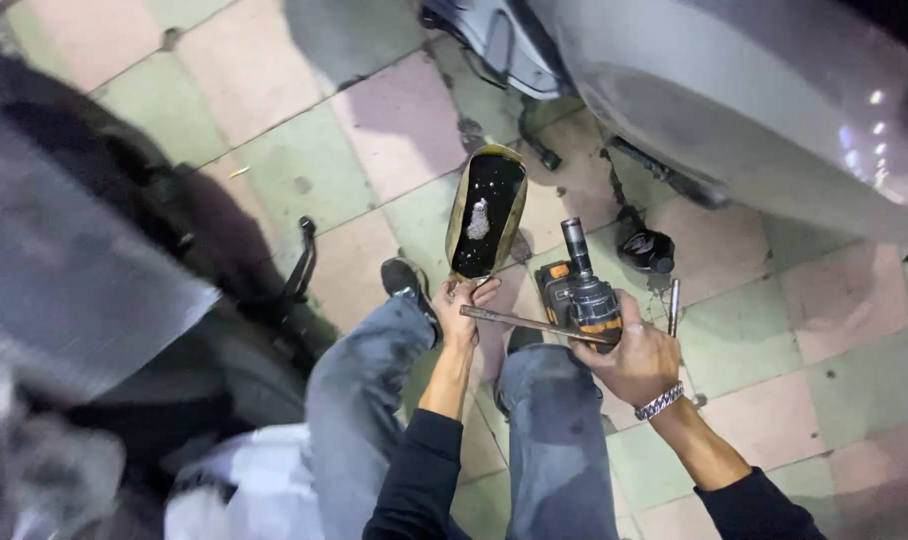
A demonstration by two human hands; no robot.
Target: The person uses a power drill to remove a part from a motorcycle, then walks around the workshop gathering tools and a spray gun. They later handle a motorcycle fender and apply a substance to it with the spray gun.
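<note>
My left hand [460, 307] grips the near end of a cut-open yellowish container [486, 212] that holds dark oil and lies tilted over the tiled floor. My right hand [638, 357] is closed on a black and orange power impact wrench [581, 292] with its socket end pointing away from me; a long metal bar [534, 323] lies across the same hand, reaching toward my left hand. A metal chain bracelet [660, 401] is on my right wrist. My knees in grey jeans are below both hands.
A silver scooter body [764, 90] fills the upper right, with its stand on the floor. A small black cap-like part [646, 251] and a metal rod [673, 305] lie on the tiles. Another dark vehicle [94, 280] stands at the left.
</note>
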